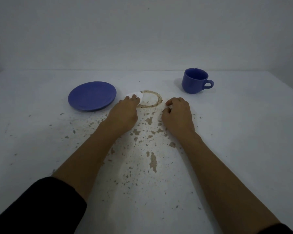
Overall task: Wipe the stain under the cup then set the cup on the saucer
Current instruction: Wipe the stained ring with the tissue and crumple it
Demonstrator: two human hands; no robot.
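Observation:
A brown ring stain [156,98] marks the white table [41,132] between my hands. My left hand [125,112] presses a small white tissue [135,95] onto the ring's left edge, fingers closed over it. Just right of the ring, my right hand [177,114] rests on the table with curled fingers and nothing in it. The blue cup [194,81] stands upright at the far right, handle pointing right, apart from both hands. An empty blue saucer [91,96] lies to the left of the stain, close to my left hand.
Many chipped brown patches [153,162] scatter the tabletop between my forearms and toward me. A plain wall [142,31] rises behind the table's far edge. Dark sleeves cover both upper forearms at the bottom corners.

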